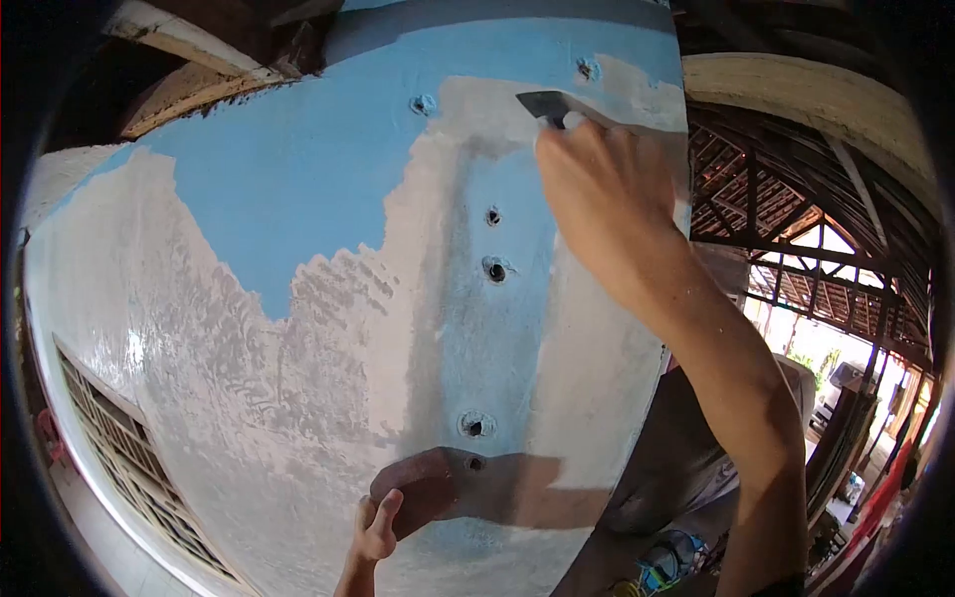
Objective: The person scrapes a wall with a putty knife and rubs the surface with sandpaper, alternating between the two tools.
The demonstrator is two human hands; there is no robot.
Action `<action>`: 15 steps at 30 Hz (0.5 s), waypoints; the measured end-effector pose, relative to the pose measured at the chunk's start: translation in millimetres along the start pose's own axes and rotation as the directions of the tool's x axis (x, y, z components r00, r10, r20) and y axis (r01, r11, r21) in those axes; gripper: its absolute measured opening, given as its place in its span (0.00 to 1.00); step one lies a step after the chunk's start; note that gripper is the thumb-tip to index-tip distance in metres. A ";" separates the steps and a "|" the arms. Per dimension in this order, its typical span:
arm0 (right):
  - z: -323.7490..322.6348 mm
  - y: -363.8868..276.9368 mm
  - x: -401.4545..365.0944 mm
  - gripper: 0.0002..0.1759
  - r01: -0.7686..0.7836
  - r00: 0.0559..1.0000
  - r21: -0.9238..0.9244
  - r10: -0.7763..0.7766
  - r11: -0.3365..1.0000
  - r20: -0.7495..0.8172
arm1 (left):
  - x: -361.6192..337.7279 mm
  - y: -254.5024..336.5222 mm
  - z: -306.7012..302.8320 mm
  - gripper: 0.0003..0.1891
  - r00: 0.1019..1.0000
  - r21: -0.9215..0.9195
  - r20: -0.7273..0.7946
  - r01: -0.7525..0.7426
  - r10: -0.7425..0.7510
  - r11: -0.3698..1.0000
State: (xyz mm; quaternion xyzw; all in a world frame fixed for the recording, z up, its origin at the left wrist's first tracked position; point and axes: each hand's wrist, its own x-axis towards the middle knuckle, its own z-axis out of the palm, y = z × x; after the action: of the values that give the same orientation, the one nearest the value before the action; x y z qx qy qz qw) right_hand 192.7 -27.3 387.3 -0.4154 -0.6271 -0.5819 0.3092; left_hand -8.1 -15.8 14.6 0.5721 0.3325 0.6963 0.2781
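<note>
High on the wall (pixel 328 189), my right hand (pixel 607 179) is closed around a putty knife (pixel 542 103), its dark blade pointing left against the smooth grey-white patch. Below it runs a vertical blue strip with several ragged holes, one near its middle (pixel 495 270). My left hand (pixel 376 527) is low in view, thumb up and fingers closed. A flat brownish shape (pixel 413 493) rises from its grip and blends with a dark shadow band on the wall, so I cannot make out what it is.
Blue paint with jagged edges borders textured grey-white filler. A slatted window or vent (pixel 139 448) is at lower left. Wooden beams (pixel 199 40) hang overhead. On the right are an open tiled roof (pixel 796 199) and dark sheeting (pixel 657 478), with colourful clutter (pixel 671 562) below.
</note>
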 end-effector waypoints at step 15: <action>-9.3 10.6 13.5 0.07 -0.004 0.999 0.017 0.003 1.000 0.044 | 3.0 -14.9 -8.6 0.18 0.993 -0.062 0.071 0.103 -0.098 0.993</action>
State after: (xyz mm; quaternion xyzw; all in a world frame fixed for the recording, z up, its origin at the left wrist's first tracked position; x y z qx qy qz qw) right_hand 195.0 -34.5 405.3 -0.4264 -0.6380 -0.5668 0.3000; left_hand -17.0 -5.5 3.8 0.5686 0.3281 0.6720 0.3427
